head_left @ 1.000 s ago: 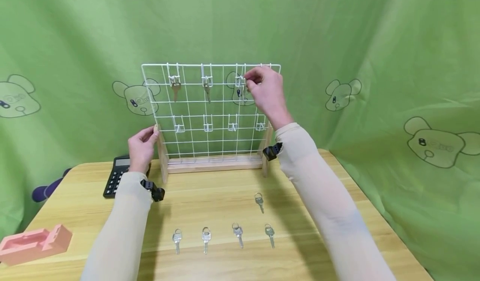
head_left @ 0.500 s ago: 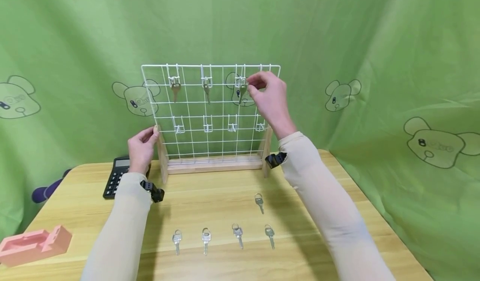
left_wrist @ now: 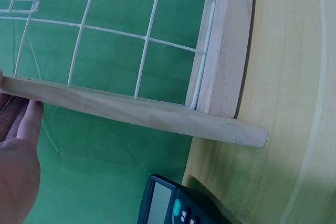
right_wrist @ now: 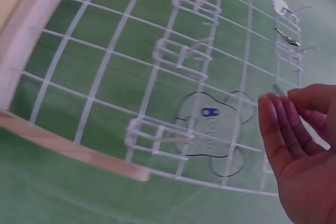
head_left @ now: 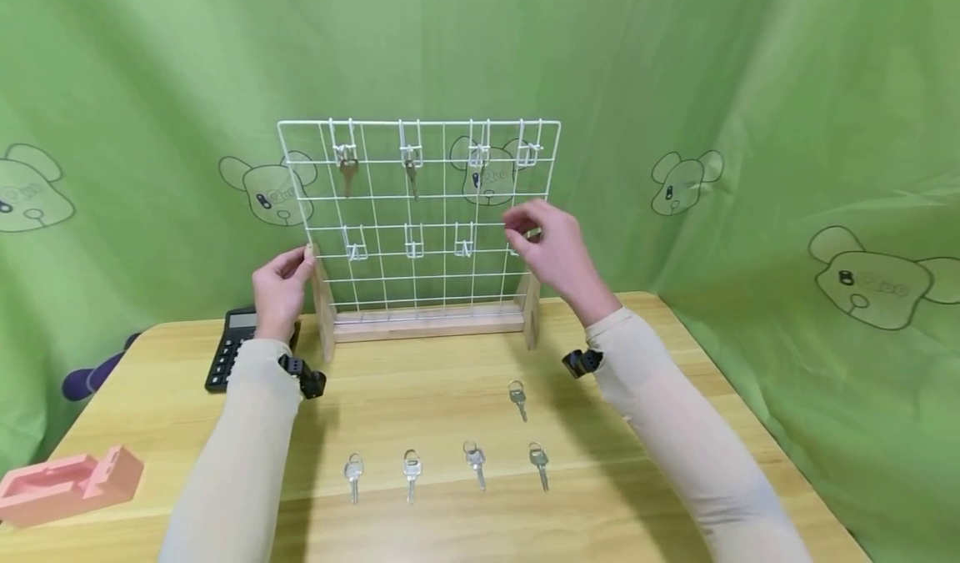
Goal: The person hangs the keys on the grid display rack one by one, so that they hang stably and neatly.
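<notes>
A white wire grid rack (head_left: pixel 444 123) stands on a wooden base (head_left: pixel 427 326). My left hand (head_left: pixel 279 292) grips the rack's left wooden upright (left_wrist: pixel 131 113), with fingers behind it in the left wrist view. From the upper row of hooks hang a brownish key (head_left: pixel 347 177), a second key (head_left: pixel 412 181) and a third key (head_left: pixel 482 168). The upper right hook (head_left: pixel 528 156) bears no key. My right hand (head_left: pixel 555 242) is in front of the grid's right side, fingers loosely bent, and hides part of the lower right hook. No key shows in its grasp in the head view.
Several keys with rings lie on the wooden table (head_left: pixel 420 538), among them a key (head_left: pixel 517 394) set behind the front row. A black calculator (head_left: pixel 225 354) is beside the left forearm. A pink holder (head_left: pixel 71 488) sits at the table's left edge, before a green curtain.
My right hand has let go of the third key at the upper hook and moved down and slightly right. The key now hangs there. My left hand stays on the upright.
</notes>
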The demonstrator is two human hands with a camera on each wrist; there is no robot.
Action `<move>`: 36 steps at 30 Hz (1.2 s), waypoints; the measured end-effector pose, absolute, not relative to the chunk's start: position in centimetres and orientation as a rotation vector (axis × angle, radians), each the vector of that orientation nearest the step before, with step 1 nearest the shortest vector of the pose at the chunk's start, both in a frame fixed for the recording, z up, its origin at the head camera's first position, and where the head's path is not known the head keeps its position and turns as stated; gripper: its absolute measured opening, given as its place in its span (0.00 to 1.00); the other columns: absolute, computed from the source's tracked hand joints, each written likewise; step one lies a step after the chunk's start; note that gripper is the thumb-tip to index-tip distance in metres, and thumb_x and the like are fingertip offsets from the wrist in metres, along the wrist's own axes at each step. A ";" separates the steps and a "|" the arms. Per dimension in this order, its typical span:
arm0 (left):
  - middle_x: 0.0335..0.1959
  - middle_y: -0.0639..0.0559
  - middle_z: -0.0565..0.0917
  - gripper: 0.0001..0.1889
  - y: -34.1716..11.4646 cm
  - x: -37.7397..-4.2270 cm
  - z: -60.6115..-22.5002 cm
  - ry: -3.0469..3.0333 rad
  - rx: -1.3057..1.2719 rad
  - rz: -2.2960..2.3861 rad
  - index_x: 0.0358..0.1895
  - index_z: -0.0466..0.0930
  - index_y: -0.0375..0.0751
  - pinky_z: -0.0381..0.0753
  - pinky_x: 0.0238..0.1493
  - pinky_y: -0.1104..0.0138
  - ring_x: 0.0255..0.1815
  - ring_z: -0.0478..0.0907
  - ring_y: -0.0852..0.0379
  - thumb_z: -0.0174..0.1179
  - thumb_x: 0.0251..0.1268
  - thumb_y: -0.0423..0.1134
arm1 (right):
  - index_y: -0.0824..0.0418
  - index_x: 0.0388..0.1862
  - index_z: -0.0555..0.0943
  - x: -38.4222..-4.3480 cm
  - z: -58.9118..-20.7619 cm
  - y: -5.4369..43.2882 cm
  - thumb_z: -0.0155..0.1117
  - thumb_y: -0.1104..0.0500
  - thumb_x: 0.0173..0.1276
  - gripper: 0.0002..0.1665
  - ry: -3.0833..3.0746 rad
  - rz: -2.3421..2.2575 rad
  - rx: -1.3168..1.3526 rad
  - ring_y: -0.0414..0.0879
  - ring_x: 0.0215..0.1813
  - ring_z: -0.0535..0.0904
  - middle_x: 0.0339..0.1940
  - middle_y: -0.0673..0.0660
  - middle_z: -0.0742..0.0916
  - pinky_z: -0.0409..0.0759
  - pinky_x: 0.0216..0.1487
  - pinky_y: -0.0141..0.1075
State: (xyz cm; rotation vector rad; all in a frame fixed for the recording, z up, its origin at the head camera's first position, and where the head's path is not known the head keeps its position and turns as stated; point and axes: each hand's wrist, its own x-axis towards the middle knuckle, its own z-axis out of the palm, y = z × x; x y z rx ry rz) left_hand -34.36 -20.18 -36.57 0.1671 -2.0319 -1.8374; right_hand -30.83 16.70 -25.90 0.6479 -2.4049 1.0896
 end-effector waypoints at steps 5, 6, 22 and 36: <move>0.60 0.42 0.79 0.20 -20.2 -34.4 -36.4 -2.033 0.167 -1.847 0.63 0.76 0.39 0.75 0.62 0.67 0.58 0.76 0.52 0.61 0.71 0.39 | 0.64 0.50 0.82 -29.9 -28.2 17.9 0.63 0.65 0.70 0.11 -2.544 1.067 0.684 0.48 0.42 0.81 0.42 0.56 0.85 0.84 0.46 0.38; 0.60 0.42 0.79 0.20 -20.2 -34.4 -36.3 -2.033 0.167 -1.851 0.63 0.76 0.39 0.75 0.62 0.67 0.58 0.76 0.52 0.60 0.71 0.39 | 0.63 0.50 0.82 -29.8 -28.6 18.1 0.63 0.65 0.70 0.11 -2.574 1.055 0.690 0.48 0.41 0.81 0.42 0.56 0.86 0.84 0.46 0.39; 0.61 0.41 0.78 0.21 -20.3 -34.3 -36.2 -2.042 0.153 -1.868 0.63 0.75 0.37 0.76 0.60 0.69 0.59 0.76 0.51 0.61 0.70 0.38 | 0.64 0.46 0.82 -29.5 -37.0 20.5 0.67 0.68 0.63 0.12 -2.924 1.057 0.789 0.47 0.43 0.81 0.39 0.54 0.85 0.84 0.47 0.38; 0.63 0.42 0.77 0.21 -20.3 -34.3 -36.2 -2.057 0.193 -1.872 0.65 0.75 0.40 0.75 0.62 0.68 0.61 0.75 0.52 0.60 0.71 0.40 | 0.67 0.47 0.81 -29.2 -41.4 20.9 0.66 0.76 0.57 0.17 -3.145 1.043 0.776 0.46 0.42 0.79 0.39 0.57 0.85 0.82 0.51 0.41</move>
